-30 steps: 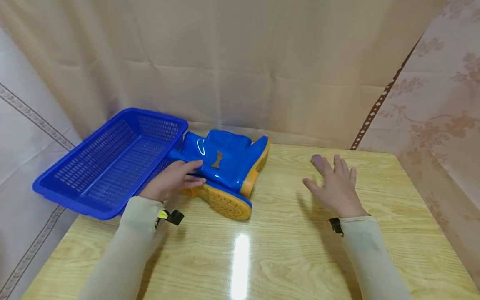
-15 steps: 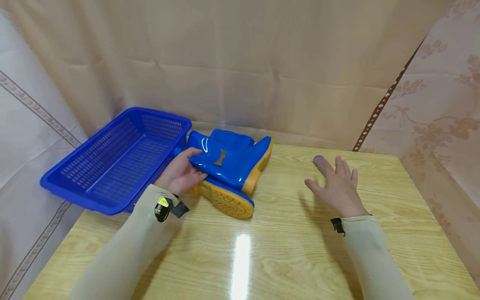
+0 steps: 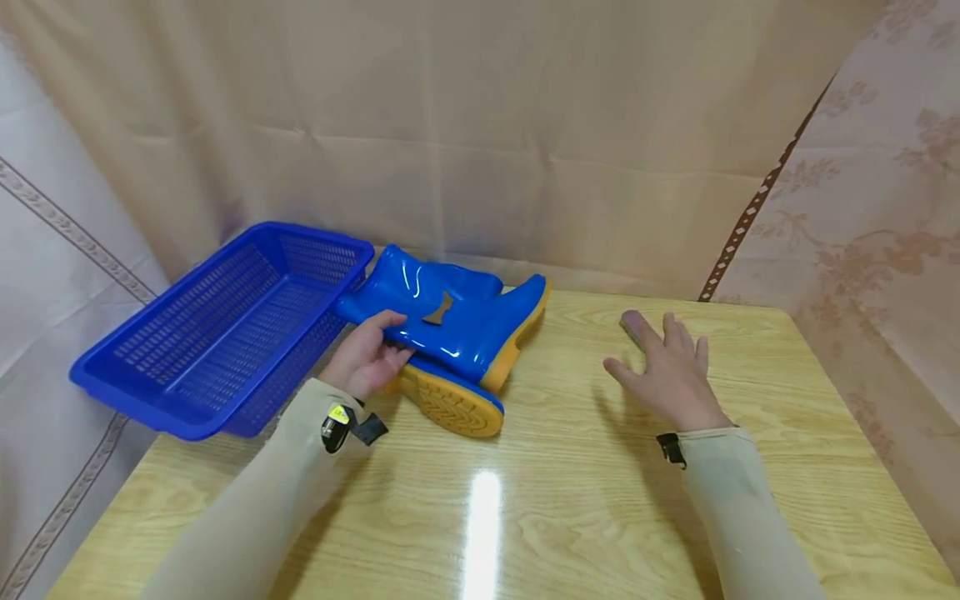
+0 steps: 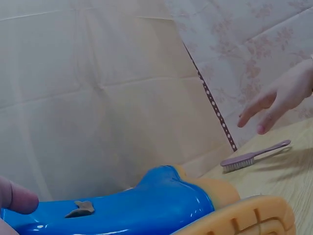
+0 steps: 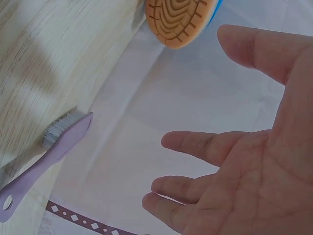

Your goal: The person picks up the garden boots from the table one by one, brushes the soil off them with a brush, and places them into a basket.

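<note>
Two glossy blue rubber boots with yellow-orange soles lie on their sides on the wooden table (image 3: pixel 570 500). My left hand (image 3: pixel 367 358) grips the shaft of the upper boot (image 3: pixel 450 321), thumb on top, and tilts its open end up toward the basket. The lower boot (image 3: pixel 450 404) shows its ribbed sole. The upper boot (image 4: pixel 146 205) fills the bottom of the left wrist view. My right hand (image 3: pixel 671 371) hovers open, fingers spread, just above a mauve brush (image 3: pixel 633 325). The brush (image 5: pixel 44 156) lies flat on the table.
A blue perforated plastic basket (image 3: pixel 217 325) sits at the table's left, overhanging the edge, touching the boots. Beige curtains hang close behind and on both sides. The table's front half holds only a light reflection.
My left hand has lifted the upper boot's shaft end, so it tilts up by the basket corner. The right hand has barely moved.
</note>
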Tool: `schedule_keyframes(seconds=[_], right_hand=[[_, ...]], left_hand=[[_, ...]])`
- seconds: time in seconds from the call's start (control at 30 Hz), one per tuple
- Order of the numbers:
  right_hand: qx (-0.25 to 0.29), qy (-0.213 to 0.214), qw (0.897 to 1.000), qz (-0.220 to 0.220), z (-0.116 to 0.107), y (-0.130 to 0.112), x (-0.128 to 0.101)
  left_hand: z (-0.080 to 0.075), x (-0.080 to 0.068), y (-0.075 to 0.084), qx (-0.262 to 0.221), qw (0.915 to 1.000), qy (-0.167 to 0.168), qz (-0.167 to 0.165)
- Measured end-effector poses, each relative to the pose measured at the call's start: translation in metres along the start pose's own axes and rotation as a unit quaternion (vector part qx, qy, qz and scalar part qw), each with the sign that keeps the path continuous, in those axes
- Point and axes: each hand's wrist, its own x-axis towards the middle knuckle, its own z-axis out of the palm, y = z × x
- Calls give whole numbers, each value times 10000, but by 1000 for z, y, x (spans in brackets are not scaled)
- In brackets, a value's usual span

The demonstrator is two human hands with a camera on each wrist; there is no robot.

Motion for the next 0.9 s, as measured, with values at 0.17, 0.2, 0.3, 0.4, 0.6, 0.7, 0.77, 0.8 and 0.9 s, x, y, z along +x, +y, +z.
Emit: schedule_keyframes(seconds=[0.17,0.2,0.3,0.4,0.6,0.7,0.77,0.8,0.9], right_hand=[[-46,-60,10000,29,1,-3,0],[-42,-63,10000,27,1,-3,0],[-61,-71,10000,-8,1,-6,0],[-46,-92,9999,-31,1,-8,0],[-17,-116,9999,1,2,-10,0],[-21,-130,9999,39,3,-9,0],[-36,-146,9999,71,4,-9,-1],[-43,-153,9998,83,4,-8,-1],[-62,-199,9997,119,5,-7,-1]], left_hand=[[-2,0,-2,134,9997,86,198],[-2,0,-3,192,9995,126,239],[-5,-1,-5,384,9986,159,340],[-9,-2,-6,598,9977,5,328],[-16,-2,-5,1178,9904,-683,219],[-16,-3,-5,1284,9873,-923,182],[-15,-3,-5,1310,9863,-987,198],[-15,-3,-5,1323,9861,-986,213],[-15,-2,-4,1501,9837,-943,297]])
